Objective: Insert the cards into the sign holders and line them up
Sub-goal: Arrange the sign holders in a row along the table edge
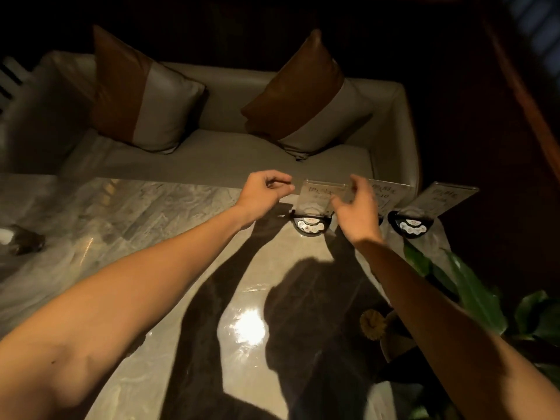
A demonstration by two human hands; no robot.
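- The left hand [263, 192] is curled, its thumb and forefinger pinching at the left edge of the nearest sign holder [321, 199]. The grip sits high on a clear, slick panel, so a sideways tug could tip the holder off its dark base [309, 223].
- The right hand [356, 207] has its fingers bent round the holder's right edge and covers part of it. How firmly it grips I cannot tell.
- A handwritten card [319, 194] already shows inside this holder. If the two hands press unevenly, it may sit skewed or ride up out of the slot.
- Two more holders stand to the right along the far edge of the bench [151, 213]: a middle holder [386, 192], largely hidden by the right hand, and the rightmost holder [445, 197]. The right wrist is close to the middle one and could knock it out of line.
- The marble top looks glossy, so bases may slide when nudged, spoiling the row.
- The light is dim, and small misalignments are hard to judge.
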